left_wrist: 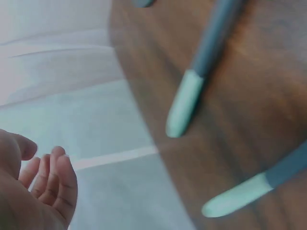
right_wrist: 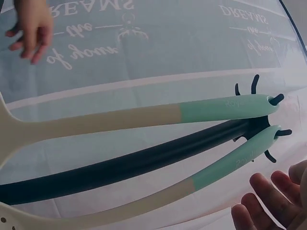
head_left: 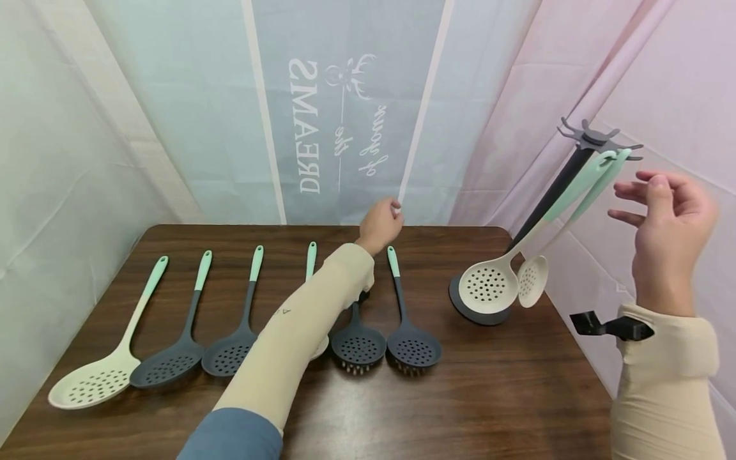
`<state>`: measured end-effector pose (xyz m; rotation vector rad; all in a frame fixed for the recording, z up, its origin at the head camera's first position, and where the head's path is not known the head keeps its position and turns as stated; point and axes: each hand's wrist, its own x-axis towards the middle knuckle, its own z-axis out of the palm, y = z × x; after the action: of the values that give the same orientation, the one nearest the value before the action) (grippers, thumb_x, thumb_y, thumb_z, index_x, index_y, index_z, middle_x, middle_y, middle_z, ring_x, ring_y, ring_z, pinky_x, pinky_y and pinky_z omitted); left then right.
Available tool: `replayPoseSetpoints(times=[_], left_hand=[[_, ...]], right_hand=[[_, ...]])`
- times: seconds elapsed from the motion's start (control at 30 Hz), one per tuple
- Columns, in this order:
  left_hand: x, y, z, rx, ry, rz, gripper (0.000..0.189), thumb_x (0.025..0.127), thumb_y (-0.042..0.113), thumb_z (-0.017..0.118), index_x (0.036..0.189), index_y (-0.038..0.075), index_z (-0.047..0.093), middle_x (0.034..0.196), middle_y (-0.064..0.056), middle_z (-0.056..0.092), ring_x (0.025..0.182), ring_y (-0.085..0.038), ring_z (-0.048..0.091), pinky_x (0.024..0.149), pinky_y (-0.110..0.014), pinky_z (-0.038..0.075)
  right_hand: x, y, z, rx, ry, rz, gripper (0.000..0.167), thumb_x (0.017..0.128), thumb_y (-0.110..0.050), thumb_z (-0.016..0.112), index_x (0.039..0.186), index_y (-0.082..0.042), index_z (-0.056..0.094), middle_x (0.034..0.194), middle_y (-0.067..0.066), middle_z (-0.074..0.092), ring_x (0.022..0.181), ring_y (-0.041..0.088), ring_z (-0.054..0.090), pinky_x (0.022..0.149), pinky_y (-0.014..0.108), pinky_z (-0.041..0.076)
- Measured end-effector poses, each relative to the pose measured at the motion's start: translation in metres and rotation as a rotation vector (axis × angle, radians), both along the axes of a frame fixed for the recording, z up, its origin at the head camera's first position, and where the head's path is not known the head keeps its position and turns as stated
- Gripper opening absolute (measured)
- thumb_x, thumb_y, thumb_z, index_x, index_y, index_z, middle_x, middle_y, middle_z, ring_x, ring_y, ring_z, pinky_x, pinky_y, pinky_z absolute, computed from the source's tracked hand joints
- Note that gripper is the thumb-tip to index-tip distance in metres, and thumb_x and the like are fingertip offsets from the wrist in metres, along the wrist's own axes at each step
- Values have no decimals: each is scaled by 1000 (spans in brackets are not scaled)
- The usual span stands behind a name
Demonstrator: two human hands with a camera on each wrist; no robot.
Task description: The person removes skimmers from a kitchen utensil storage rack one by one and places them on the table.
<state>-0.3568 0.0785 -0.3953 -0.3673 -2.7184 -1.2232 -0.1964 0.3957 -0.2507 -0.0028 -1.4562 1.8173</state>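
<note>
My left hand (head_left: 381,227) hovers over the table's back edge with fingers loosely bent, holding nothing. Nearest to it are mint-handled dark grey pasta servers (head_left: 414,348), with holes and short prongs; my forearm partly covers the left one (head_left: 359,348). In the left wrist view, two mint handles (left_wrist: 186,103) lie beside the hand. At the right, a dark utensil stand (head_left: 546,195) with curved hooks carries two cream skimmers (head_left: 489,300) hung by their mint handles. Beside the hooks, my right hand (head_left: 673,223) is raised with relaxed fingers, apart from the handles (right_wrist: 235,160).
Along the left of the wooden table (head_left: 489,396) lie a cream skimmer (head_left: 94,383) and two dark grey skimmers (head_left: 167,367). Another cream utensil (head_left: 320,348) is mostly hidden under my left forearm. Cloth curtains (head_left: 345,128) enclose the back and sides.
</note>
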Motion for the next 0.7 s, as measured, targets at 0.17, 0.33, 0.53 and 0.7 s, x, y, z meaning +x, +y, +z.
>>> replayPoseSetpoints(times=[0.17,0.33,0.53,0.7], left_hand=[[1,8,28,109,102,-93,26,101,17,53,123,10,66,105,-3,71,87,-17,64,75,-30,50],[11,21,57,206,134,-194,26,104,20,53,124,10,65,108,-4,69,83,-15,63,77,-25,48],[26,41,97,328,96,-330,26,105,22,56,128,10,61,106,-1,68,74,-11,67,70,-20,51],[38,60,131,377,100,-407,33,105,25,58,136,14,59,106,3,66,77,-8,66,70,-17,52]], right_hand=[[8,-5,-11,72,-1,-70,19,101,-8,61,104,8,70,94,14,74,85,23,71,60,23,58],[20,-11,-23,177,-12,-140,20,101,-9,62,105,8,72,94,12,74,87,21,71,62,18,57],[26,-15,-36,185,7,-107,21,99,-7,65,105,12,70,91,13,75,85,22,71,61,19,58],[26,-16,-48,166,-13,-90,22,98,-8,67,106,12,70,92,12,76,85,22,71,62,20,58]])
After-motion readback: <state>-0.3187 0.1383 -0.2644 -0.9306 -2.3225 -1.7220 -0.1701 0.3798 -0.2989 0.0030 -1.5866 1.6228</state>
